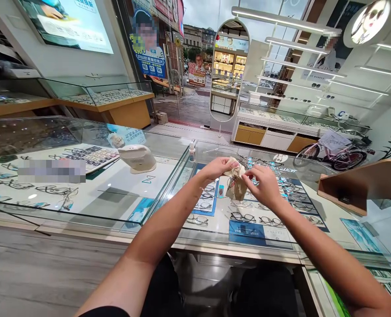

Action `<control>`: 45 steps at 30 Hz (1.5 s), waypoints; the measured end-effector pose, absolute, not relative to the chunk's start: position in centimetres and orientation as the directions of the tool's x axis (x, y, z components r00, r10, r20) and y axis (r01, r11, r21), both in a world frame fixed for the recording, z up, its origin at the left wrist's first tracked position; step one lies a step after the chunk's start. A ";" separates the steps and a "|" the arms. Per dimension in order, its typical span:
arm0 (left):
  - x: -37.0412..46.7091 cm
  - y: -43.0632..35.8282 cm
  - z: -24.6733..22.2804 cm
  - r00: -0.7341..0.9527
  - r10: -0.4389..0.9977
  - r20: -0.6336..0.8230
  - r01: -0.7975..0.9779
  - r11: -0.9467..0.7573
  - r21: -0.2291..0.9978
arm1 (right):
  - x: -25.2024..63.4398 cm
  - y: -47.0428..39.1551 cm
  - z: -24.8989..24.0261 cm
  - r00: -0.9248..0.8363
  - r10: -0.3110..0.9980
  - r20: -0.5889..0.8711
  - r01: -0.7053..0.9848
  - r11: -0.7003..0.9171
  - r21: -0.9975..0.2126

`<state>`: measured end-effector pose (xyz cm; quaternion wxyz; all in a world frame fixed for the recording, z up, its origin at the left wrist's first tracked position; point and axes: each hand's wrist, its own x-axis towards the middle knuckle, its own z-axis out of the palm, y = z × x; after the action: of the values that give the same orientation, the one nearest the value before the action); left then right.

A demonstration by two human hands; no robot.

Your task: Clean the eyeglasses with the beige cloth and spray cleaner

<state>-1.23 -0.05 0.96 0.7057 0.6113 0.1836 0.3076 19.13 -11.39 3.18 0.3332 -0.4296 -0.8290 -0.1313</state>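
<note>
Over the glass counter, my left hand [219,168] pinches a crumpled beige cloth [237,187] near its top. My right hand [264,181] has its thumb and fingers closed on the cloth's right edge. Below my hands the cloth hangs in folds. A thin line, like an eyeglass temple, sticks out left of the cloth; whether a frame is inside the folds I cannot tell. Beneath the glass lie rows of eyeglasses [243,216] and a blue card [246,232].
A small white bottle [191,153] stands on the glass behind my left hand. To the left are a white device [137,158] and a sample board [94,156]. A brown wooden stand [363,182] is at the right. An oval mirror [230,70] and a pink bicycle [334,152] are farther back.
</note>
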 end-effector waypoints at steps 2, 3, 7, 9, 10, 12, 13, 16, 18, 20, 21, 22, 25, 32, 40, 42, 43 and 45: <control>-1.1 0.2 1.0 0.650 0.745 0.151 -0.242 0.015 0.970 | 18.5 -10.5 2.4 -0.164 0.779 0.605 0.728 0.509 -0.459; -1.1 0.2 1.0 0.608 0.779 0.152 -0.246 0.002 0.969 | 18.2 -10.0 2.1 -0.074 0.837 0.543 0.635 0.459 -0.621; -1.0 0.4 0.8 0.521 0.846 0.114 -0.237 0.015 0.971 | 16.9 -8.4 1.0 0.065 0.920 0.386 0.380 0.335 -0.862; -0.9 0.3 0.6 0.498 0.862 0.099 -0.233 0.023 0.972 | 16.6 -8.1 0.7 0.052 0.934 0.354 0.339 0.317 -0.886; -0.8 0.3 0.5 0.484 0.869 0.099 -0.227 0.015 0.974 | 16.5 -8.1 0.5 0.057 0.935 0.350 0.331 0.313 -0.890; -0.7 0.1 0.4 0.447 0.884 0.132 -0.200 -0.045 0.979 | 16.4 -8.3 0.3 0.113 0.906 0.409 0.358 0.347 -0.867; -0.6 -0.1 0.4 0.429 0.889 0.161 -0.185 -0.088 0.979 | 16.5 -8.5 0.2 0.142 0.874 0.465 0.394 0.381 -0.836; -0.4 -0.6 0.5 0.401 0.884 0.241 -0.158 -0.192 0.969 | 16.7 -8.9 -0.3 0.116 0.809 0.577 0.508 0.450 -0.734; -0.3 -0.9 0.7 0.405 0.879 0.252 -0.157 -0.205 0.966 | 16.9 -8.9 -0.7 0.062 0.828 0.558 0.542 0.441 -0.715; -0.2 -1.1 0.7 0.414 0.878 0.242 -0.143 -0.200 0.969 | 16.9 -8.9 -1.0 0.030 0.843 0.537 0.576 0.424 -0.699; -0.1 -1.1 0.8 0.415 0.878 0.236 -0.134 -0.198 0.971 | 16.9 -8.9 -1.1 0.025 0.836 0.549 0.605 0.425 -0.674; 0.0 -1.2 0.7 0.415 0.879 0.234 -0.128 -0.198 0.972 | 16.8 -9.0 -1.2 0.027 0.816 0.578 0.640 0.430 -0.636; 0.1 -1.1 0.6 0.394 0.886 0.244 -0.114 -0.216 0.970 | 16.4 -9.4 -1.2 0.027 0.716 0.698 0.731 0.462 -0.502; 0.1 -1.2 0.9 0.375 0.886 0.271 -0.051 -0.273 0.961 | 16.3 -9.6 -1.3 -0.002 0.747 0.665 0.794 0.406 -0.453; -0.1 -1.7 1.4 0.391 0.867 0.309 0.001 -0.336 0.942 | 16.7 -8.2 -1.7 0.078 0.967 0.242 0.161 0.227 -0.960; 0.0 -1.4 1.2 0.411 0.863 0.294 -0.006 -0.320 0.947 | 16.9 -7.8 -1.7 0.023 0.989 0.143 -0.014 0.143 -0.990; 0.0 -1.2 1.1 0.428 0.862 0.272 -0.023 -0.290 0.957 | 17.0 -7.6 -1.6 0.012 0.993 0.115 -0.058 0.115 -0.992; -0.1 -0.6 0.8 0.489 0.848 0.202 -0.091 -0.181 0.979 | 17.2 -7.4 -1.4 0.013 0.997 0.080 -0.088 0.081 -0.993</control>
<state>-0.14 -0.60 0.81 0.5695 0.6484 0.2920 0.4123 17.18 -7.37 -1.43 0.5436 -0.4591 -0.4949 0.4988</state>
